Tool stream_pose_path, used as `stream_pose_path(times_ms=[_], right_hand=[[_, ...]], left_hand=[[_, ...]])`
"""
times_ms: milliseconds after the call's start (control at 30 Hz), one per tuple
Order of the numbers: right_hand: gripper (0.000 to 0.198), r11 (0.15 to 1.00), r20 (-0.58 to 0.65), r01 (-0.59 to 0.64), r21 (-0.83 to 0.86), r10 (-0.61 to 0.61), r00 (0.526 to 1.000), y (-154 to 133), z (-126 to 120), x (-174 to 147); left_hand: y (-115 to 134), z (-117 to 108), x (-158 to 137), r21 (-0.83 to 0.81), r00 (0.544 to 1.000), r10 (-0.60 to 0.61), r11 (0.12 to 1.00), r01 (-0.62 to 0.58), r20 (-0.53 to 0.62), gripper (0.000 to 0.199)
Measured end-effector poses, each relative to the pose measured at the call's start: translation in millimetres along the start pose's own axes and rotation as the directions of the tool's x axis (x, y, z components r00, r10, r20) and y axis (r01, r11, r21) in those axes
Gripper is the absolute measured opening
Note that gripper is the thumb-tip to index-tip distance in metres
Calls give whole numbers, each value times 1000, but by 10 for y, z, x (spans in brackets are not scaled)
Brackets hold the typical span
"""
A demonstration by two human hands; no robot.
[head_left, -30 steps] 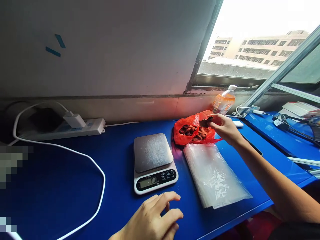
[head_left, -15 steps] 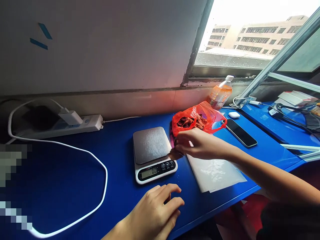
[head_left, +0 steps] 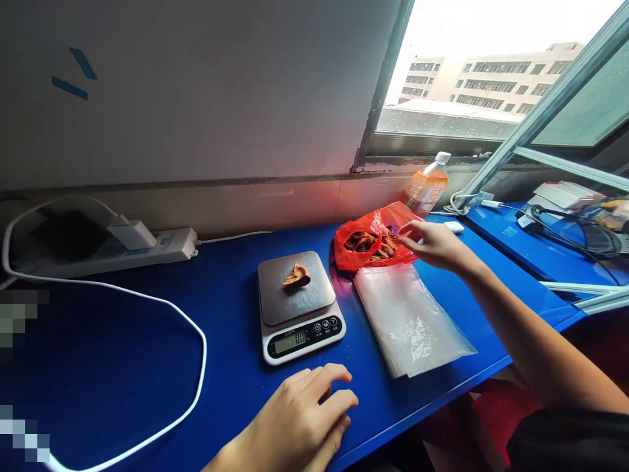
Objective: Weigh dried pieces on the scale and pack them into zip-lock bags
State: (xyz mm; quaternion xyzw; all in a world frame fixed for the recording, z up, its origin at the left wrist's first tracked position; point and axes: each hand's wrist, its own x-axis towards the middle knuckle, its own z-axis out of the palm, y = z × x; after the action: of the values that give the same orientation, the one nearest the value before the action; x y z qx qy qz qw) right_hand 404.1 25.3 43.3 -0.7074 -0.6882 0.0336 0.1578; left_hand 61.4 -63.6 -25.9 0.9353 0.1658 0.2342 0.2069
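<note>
A curled brown dried piece (head_left: 297, 276), perhaps dried peel or mushroom, lies on the steel plate of a white digital kitchen scale (head_left: 304, 346), whose display appears to read 0.0. More such dried pieces (head_left: 378, 245) fill a red plastic bag (head_left: 344, 254) whose mouth gapes. My right hand (head_left: 437, 246) is at the right side of that bag, its thumb and forefinger slightly parted with nothing visible between them. In front of the scale my left hand (head_left: 309, 413) rests on the table, fingers loosely bent and apart, holding nothing.
Clear plastic bags (head_left: 413, 321) lie flat right of the scale on the blue table (head_left: 147, 367). An orange drink bottle (head_left: 430, 183) stands behind the red bag. At the left are a power strip (head_left: 183, 244) with a charger and a looped white cable (head_left: 202, 354).
The dried piece my right hand held beside the scale now lies on its plate. That hand is empty and has moved right and back to the red bag. My left hand stays put.
</note>
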Motion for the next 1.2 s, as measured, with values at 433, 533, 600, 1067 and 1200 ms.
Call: stream_pose_path(times_ms=[433,533,600,1067,1200], right_hand=[[25,939,168,1,-345,60,984,-145,419,319],[27,945,147,-44,-324,96,985,-138,380,313],[30,949,165,-46,-312,102,981,-127,380,309],[13,986,56,92,-142,-85,995,-195,345,286],[14,987,-183,122,104,-101,978,-241,166,25]], left_hand=[[-23,54,19,4,1000,-7,1000,8,-21,18],[-15,42,11,4,1000,-11,1000,11,-28,18],[-12,38,11,2,1000,-12,1000,12,-21,17],[-7,41,14,4,1000,-12,1000,12,13,16],[-5,30,21,12,1000,-8,1000,8,22,16]])
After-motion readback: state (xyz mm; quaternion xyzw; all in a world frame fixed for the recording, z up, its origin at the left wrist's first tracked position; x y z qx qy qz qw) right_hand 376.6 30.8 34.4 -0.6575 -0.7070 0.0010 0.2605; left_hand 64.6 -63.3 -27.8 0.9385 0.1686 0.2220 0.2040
